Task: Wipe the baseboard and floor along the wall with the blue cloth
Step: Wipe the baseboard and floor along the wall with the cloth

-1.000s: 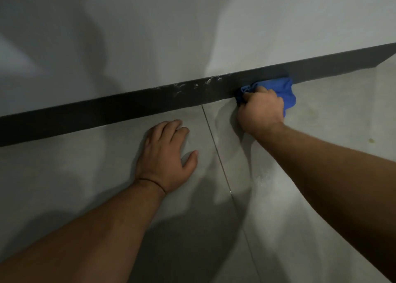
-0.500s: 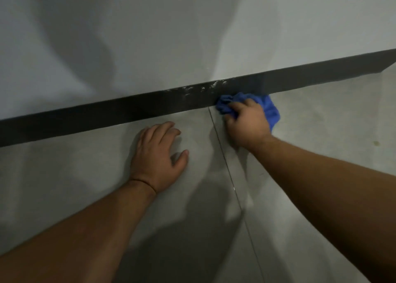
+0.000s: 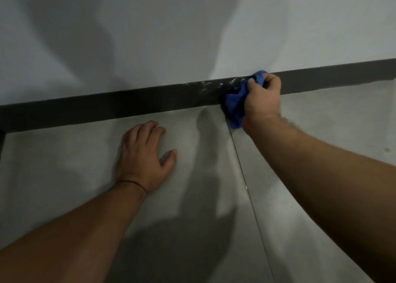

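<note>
A dark baseboard [image 3: 128,102] runs across the view where the pale wall meets the grey tiled floor [image 3: 64,175]. My right hand [image 3: 262,99] is shut on the bunched blue cloth [image 3: 234,105] and presses it against the baseboard's face, with the cloth's top reaching the upper edge. White dusty marks [image 3: 216,83] streak the baseboard's top just left of the cloth. My left hand [image 3: 143,156] lies flat on the floor, fingers spread, a little way in front of the baseboard and holding nothing.
A thin tile joint [image 3: 244,175] runs from under the cloth toward me. The pale wall [image 3: 192,25] rises above the baseboard. A dark vertical edge [image 3: 2,141] shows at the far left. A small yellowish spot [image 3: 386,149] marks the floor at the right.
My right hand has lifted the cloth from the floor at the baseboard's foot up onto the baseboard's face. My left hand has stayed planted on the floor.
</note>
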`<action>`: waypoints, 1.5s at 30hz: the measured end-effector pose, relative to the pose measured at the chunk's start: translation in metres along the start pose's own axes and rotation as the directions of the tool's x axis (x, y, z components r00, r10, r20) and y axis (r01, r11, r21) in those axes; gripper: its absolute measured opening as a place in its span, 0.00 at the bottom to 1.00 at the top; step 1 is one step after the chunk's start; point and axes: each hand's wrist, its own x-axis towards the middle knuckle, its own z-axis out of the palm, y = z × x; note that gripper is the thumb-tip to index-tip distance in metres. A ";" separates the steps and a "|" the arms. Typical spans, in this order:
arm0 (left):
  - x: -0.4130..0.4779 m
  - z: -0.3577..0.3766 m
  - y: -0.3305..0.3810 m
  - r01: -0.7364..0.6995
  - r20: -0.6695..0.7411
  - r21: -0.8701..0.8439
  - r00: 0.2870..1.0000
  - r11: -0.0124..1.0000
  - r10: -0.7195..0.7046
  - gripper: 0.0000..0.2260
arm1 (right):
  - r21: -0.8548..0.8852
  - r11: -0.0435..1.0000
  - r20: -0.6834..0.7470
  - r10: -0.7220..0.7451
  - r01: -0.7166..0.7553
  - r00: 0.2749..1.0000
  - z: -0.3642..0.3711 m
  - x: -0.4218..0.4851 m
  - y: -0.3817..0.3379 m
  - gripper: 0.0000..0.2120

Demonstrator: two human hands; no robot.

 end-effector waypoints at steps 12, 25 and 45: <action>0.001 -0.001 0.002 0.005 0.022 0.009 1.000 1.000 -0.005 0.29 | -0.297 0.934 0.227 -0.132 0.198 0.965 0.027 -0.040 0.030 0.12; 0.001 -0.008 0.006 0.046 0.080 0.023 0.996 0.999 -0.047 0.29 | -0.251 0.937 0.189 -0.199 0.243 0.962 0.070 -0.069 0.054 0.11; 0.003 -0.001 0.005 0.144 0.076 0.036 0.986 0.989 -0.147 0.36 | -0.490 0.760 0.474 -0.179 0.427 0.862 0.090 -0.087 0.062 0.13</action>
